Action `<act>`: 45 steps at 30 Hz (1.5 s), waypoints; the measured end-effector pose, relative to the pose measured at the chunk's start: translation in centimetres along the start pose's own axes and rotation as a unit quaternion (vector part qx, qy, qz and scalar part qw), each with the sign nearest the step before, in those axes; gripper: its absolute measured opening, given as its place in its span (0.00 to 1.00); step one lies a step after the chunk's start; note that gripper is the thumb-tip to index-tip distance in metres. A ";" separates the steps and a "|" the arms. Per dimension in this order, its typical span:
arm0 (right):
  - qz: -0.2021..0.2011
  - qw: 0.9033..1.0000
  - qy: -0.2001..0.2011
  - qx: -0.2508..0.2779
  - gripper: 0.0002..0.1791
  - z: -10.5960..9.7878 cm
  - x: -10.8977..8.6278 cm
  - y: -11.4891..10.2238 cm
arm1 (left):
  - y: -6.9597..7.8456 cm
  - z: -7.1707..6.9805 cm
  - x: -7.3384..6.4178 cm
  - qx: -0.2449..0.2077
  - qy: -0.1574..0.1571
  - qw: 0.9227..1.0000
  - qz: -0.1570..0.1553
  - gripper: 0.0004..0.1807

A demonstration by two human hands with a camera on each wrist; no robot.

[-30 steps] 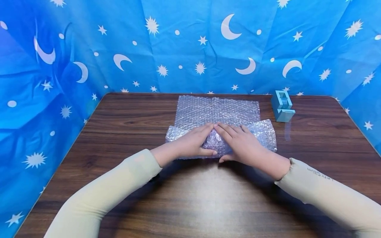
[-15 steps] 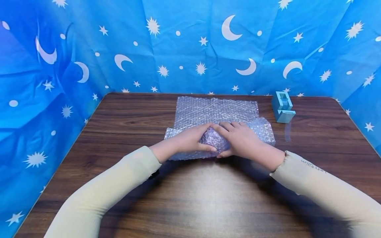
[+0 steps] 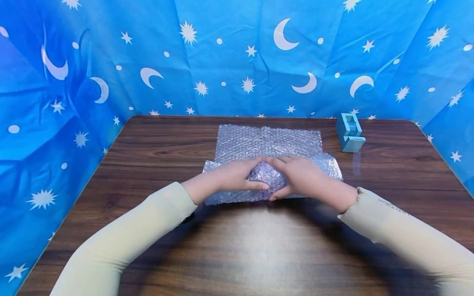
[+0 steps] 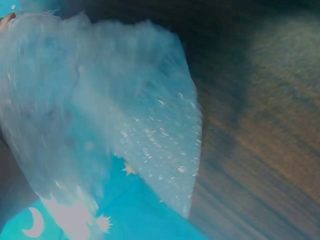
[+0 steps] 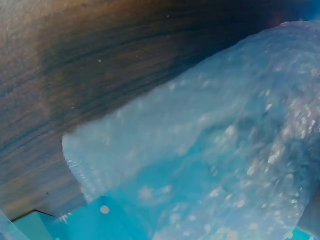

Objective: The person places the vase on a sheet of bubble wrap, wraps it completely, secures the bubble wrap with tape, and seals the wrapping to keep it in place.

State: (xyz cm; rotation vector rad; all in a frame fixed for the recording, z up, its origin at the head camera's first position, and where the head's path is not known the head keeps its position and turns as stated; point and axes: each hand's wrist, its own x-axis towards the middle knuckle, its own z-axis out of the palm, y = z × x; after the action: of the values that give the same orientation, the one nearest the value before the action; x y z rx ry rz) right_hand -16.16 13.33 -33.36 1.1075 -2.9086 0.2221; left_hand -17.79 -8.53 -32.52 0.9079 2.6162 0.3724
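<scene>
A sheet of clear bubble wrap [image 3: 268,139] lies on the table, its near part rolled into a bulging bundle [image 3: 267,174] with a faint purple tint inside. My left hand [image 3: 235,175] grips the bundle from the left, thumb on the near side. From the right, my right hand [image 3: 303,177] holds it the same way, and the fingertips of both hands come together over the top. Loose wrap ends flare out past each wrist. In the left wrist view the loose end [image 4: 160,130] is blurred; the right wrist view shows another hollow end [image 5: 115,155]. Whatever is wrapped is hidden.
A light blue tape dispenser [image 3: 350,133] stands at the back right of the brown wooden table [image 3: 259,246]. A clear strip [image 3: 356,164] lies just in front of it. Blue cloth [image 3: 237,61] with moons and stars hangs along the back and sides.
The bubble wrap's far edge has slid toward me, and its near left edge sits lower. Both hands have shifted slightly around the bundle, uncovering more of its middle.
</scene>
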 end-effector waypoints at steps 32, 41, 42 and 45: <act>0.048 0.980 -0.084 0.172 0.52 -0.8 2.3 2.5 | 0.9 1.8 0.4 0.159 0.186 0.967 0.065 0.59; 0.045 0.975 -0.111 0.188 0.52 -1.0 1.8 2.5 | 1.6 1.4 0.0 0.129 0.153 0.978 0.058 0.60; 0.046 0.973 -0.117 0.192 0.52 -1.0 1.7 2.5 | 1.7 1.4 0.0 0.122 0.149 0.980 0.059 0.59; 0.046 0.970 -0.130 0.202 0.52 -0.9 1.5 2.6 | 1.8 1.3 -0.1 0.108 0.140 0.982 0.063 0.59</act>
State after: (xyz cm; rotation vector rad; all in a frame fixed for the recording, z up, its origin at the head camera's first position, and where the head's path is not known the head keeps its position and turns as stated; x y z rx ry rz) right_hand -19.07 14.39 -32.66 1.1200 -3.2456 0.7580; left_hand -16.23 -7.03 -33.09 1.1711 2.9075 0.2681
